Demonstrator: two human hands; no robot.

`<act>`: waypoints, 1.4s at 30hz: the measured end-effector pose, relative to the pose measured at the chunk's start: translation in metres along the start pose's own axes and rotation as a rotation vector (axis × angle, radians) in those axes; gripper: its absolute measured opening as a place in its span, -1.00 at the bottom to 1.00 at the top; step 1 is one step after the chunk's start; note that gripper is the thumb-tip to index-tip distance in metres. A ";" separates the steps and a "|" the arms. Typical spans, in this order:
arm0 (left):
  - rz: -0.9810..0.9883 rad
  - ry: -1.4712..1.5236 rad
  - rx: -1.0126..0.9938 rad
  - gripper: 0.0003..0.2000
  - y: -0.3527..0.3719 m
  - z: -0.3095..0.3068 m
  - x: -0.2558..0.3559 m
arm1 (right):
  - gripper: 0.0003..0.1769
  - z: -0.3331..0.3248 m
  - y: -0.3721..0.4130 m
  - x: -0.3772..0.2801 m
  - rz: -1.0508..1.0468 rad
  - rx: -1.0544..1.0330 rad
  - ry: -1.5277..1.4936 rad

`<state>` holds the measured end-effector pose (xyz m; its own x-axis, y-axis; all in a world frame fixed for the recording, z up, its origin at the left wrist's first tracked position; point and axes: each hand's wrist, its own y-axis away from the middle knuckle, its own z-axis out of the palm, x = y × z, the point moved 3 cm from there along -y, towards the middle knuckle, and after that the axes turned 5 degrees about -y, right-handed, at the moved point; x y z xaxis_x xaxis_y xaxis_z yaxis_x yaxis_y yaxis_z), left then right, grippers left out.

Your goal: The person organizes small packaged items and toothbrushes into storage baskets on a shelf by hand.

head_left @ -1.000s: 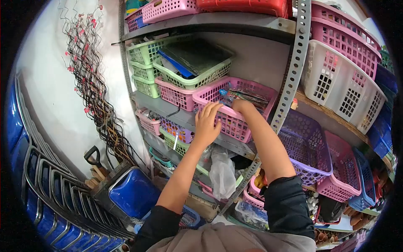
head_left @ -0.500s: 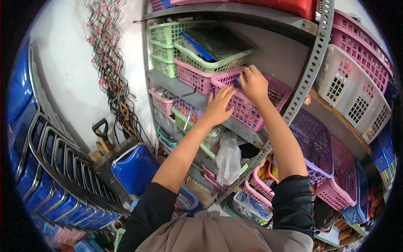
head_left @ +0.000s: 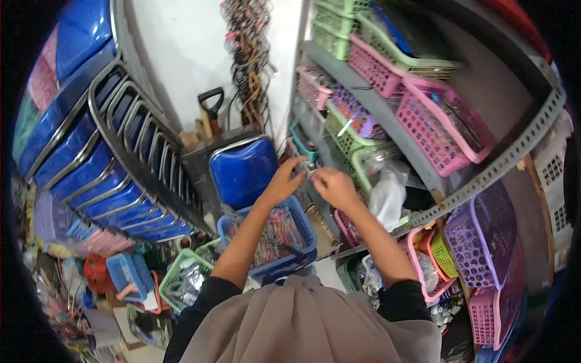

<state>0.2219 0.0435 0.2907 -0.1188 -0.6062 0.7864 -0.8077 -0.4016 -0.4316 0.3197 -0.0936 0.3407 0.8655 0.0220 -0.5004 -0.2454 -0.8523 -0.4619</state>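
You face a white plastered wall point(head_left: 181, 54), with a grey slotted-steel shelving rack point(head_left: 484, 178) on your right, crammed with pink, green and purple perforated plastic baskets point(head_left: 436, 121). On your left leans a stack of blue-cushioned, metal-framed chairs point(head_left: 103, 163). A tangle of dark wire with pink beads point(head_left: 248, 54) hangs down the wall. More baskets crowd the pale floor point(head_left: 328, 273).

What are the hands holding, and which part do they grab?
The left hand and right hand seem to pinch a small thing between them; what it is, and which part, cannot be told.
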 end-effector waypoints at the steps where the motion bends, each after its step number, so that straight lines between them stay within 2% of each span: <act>1: -0.072 -0.002 0.013 -0.61 0.027 0.003 -0.035 | -0.80 0.030 0.012 0.007 0.090 -0.097 0.004; 4: -0.259 0.044 0.037 -0.62 0.121 0.014 -0.119 | -0.75 0.137 0.067 0.051 0.191 -0.357 -0.086; 6: -0.661 0.170 0.030 -0.62 0.179 0.014 -0.136 | -0.73 0.193 0.109 0.068 0.283 -0.489 -0.154; 7: -0.718 0.089 0.038 -0.62 0.208 0.019 -0.157 | -0.72 0.220 0.132 0.078 0.362 -0.561 -0.213; 8: -0.773 0.008 0.045 -0.61 0.236 0.027 -0.181 | -0.72 0.250 0.158 0.094 0.360 -0.579 -0.226; 10: -0.791 0.009 0.071 -0.62 0.277 0.034 -0.195 | -0.69 0.299 0.200 0.122 0.472 -0.468 -0.327; 11: -0.785 0.014 0.095 -0.62 0.293 0.038 -0.200 | -0.69 0.301 0.203 0.116 0.469 -0.483 -0.335; 13: -0.855 -0.029 0.108 -0.62 0.319 0.051 -0.213 | -0.60 0.298 0.210 0.107 0.588 -0.554 -0.089; 16: -1.008 -0.093 0.067 -0.63 0.339 0.062 -0.222 | -0.55 0.316 0.224 0.108 0.611 -0.517 -0.135; 17: -1.091 -0.110 0.018 -0.63 0.343 0.064 -0.226 | -0.47 0.326 0.231 0.114 0.778 -0.616 -0.229; 18: -1.095 -0.108 0.020 -0.63 0.352 0.071 -0.235 | -0.47 0.330 0.232 0.117 0.777 -0.621 -0.229; 20: -0.896 -0.108 0.150 -0.65 0.367 0.087 -0.253 | -0.45 0.331 0.235 0.119 0.767 -0.532 -0.216; 21: -0.890 -0.224 0.087 -0.68 0.359 0.086 -0.246 | -0.45 0.332 0.238 0.119 0.776 -0.540 -0.214; 22: -0.897 -0.216 0.081 -0.68 0.346 0.086 -0.238 | -0.51 0.331 0.238 0.119 0.696 -0.451 -0.221; 23: -0.999 -0.087 0.099 -0.68 0.335 0.088 -0.231 | -0.56 0.327 0.238 0.117 0.618 -0.362 -0.226; 24: -1.099 0.044 0.117 -0.69 0.330 0.092 -0.228 | -0.56 0.323 0.238 0.116 0.629 -0.367 -0.220; 26: -1.046 0.073 0.118 -0.68 0.338 0.117 -0.259 | -0.62 0.315 0.233 0.115 0.681 -0.328 -0.402; 28: -0.996 0.104 0.120 -0.67 0.332 0.130 -0.262 | -0.65 0.309 0.229 0.120 0.695 -0.301 -0.375; 32: -0.967 0.035 0.184 -0.65 0.305 0.141 -0.255 | -0.68 0.305 0.232 0.130 0.714 -0.276 -0.243; 34: -0.921 -0.265 0.197 -0.63 0.296 0.143 -0.260 | -0.71 0.305 0.234 0.132 0.674 -0.262 -0.208; 35: -1.013 -0.300 0.154 -0.60 0.295 0.147 -0.264 | -0.73 0.305 0.233 0.131 0.593 -0.212 -0.193; 36: -1.014 -0.299 0.150 -0.60 0.290 0.149 -0.266 | -0.74 0.308 0.235 0.131 0.512 -0.161 -0.179; 38: -1.006 -0.439 0.124 -0.54 0.284 0.150 -0.267 | -0.75 0.314 0.243 0.129 0.483 -0.139 -0.110; 42: -1.004 -0.377 0.096 -0.43 0.275 0.149 -0.270 | -0.73 0.314 0.241 0.127 0.542 -0.168 -0.040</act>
<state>0.1176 -0.0055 -0.1062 0.7723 -0.1349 0.6207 -0.3861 -0.8756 0.2901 0.2333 -0.1318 -0.0638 0.6168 -0.4246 -0.6627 -0.5745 -0.8184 -0.0103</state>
